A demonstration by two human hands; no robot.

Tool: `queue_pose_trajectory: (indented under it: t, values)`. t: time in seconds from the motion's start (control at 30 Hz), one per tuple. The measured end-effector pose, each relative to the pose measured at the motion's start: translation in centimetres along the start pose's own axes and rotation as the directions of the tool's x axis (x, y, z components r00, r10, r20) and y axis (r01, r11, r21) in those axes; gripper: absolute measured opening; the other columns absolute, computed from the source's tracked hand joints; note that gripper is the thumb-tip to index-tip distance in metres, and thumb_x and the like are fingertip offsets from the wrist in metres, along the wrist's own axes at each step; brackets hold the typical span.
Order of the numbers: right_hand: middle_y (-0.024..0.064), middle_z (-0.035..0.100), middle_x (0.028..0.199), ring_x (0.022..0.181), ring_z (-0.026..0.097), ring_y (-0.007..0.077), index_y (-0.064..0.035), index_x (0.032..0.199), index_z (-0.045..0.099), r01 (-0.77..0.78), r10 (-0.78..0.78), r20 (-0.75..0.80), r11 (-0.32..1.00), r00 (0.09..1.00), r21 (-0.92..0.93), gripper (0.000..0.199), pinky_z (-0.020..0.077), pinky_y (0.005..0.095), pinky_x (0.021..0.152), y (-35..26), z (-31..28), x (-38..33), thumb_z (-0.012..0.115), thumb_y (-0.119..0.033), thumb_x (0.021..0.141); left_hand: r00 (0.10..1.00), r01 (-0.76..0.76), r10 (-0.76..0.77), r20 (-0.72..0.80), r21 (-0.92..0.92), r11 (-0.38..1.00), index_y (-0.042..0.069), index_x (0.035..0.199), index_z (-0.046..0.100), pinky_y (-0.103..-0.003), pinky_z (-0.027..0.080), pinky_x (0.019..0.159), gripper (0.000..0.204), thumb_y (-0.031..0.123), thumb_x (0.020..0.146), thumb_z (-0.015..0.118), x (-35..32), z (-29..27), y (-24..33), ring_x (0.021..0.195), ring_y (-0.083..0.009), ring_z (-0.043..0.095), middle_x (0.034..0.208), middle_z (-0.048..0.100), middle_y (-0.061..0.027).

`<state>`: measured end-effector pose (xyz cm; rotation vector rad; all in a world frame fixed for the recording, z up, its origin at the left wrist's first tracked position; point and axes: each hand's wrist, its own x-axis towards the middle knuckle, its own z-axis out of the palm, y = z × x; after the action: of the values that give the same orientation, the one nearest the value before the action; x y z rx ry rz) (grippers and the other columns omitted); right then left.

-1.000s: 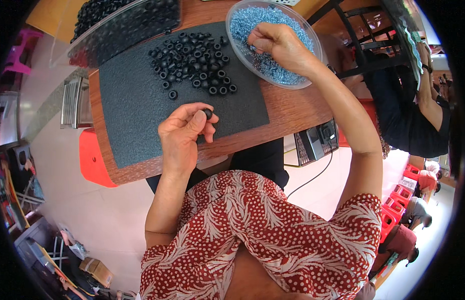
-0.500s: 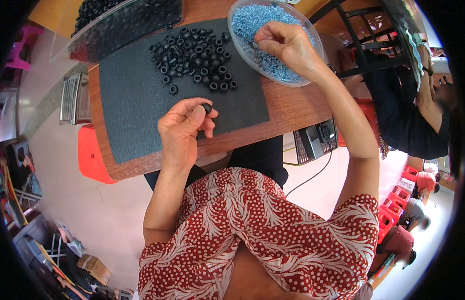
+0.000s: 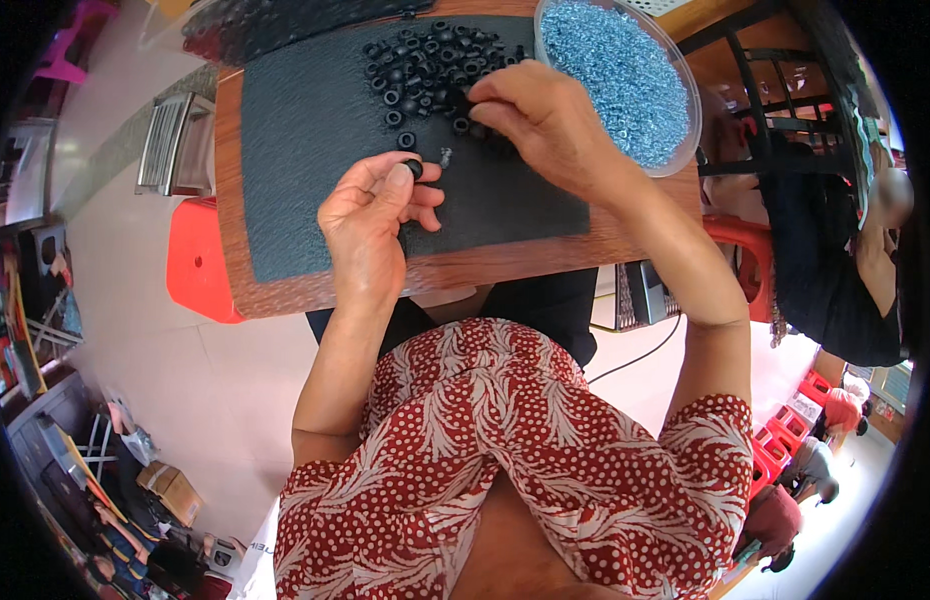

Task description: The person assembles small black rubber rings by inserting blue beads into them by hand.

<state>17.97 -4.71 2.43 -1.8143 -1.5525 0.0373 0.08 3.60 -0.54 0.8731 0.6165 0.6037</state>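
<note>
The black bead is in our left grip, pinched between thumb and forefinger, with the remaining fingers loosely curled below it. We have it above the dark grey mat, near the front of the wooden counter. Just beside our left fingertips, a tiny clear piece shows against the mat; we cannot tell whether it lies there or hangs above it.

Our right grip is at the right side of a heap of loose black beads, palm down, with thumb and forefinger drawn close together. The beads around these fingertips are dark and crowded, so we cannot tell whether it grasps one of them. A few beads lie singly along the heap's near edge, some showing their round holes.

To the right of the mat we have a round clear tub well filled with small shiny blue pieces. Beyond the mat, at the upper left, stands a clear box with a dark mass of beads inside. A red stool is beside the counter's left end.
</note>
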Motion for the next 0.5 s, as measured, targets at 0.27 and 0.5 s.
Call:
queue_pose_trajectory:
  t: [0.27,0.5]
  values:
    - [0.0088,0.059,0.076,0.077,0.055,0.0293,-0.0047,0.079,0.062,0.062,-0.061,0.025,0.995,0.998,-0.082,0.010,0.0456,0.0385,0.066,-0.4,-0.3,-1.5,0.064,-0.005,0.070,0.999,-0.042,0.042,-0.014,-0.022,0.999,-0.005,0.100,0.057,-0.028,0.047,0.052,0.017,0.008,0.089,0.052,0.1,-0.8,-0.2,0.063,-0.0162,0.059,0.086,0.064,-0.0158]
    - [0.0090,0.054,0.074,0.074,0.052,0.0259,-0.0069,0.077,0.063,0.233,-0.220,0.081,0.952,0.972,-0.201,0.019,0.0423,0.0360,0.065,-0.8,2.6,-1.7,0.063,-0.003,0.059,1.000,0.024,-0.026,-0.013,-0.149,0.989,-0.004,0.097,0.059,-0.025,0.043,0.046,0.017,0.009,0.087,0.057,0.2,-0.4,1.0,0.053,-0.0133,0.055,0.077,0.063,-0.0129]
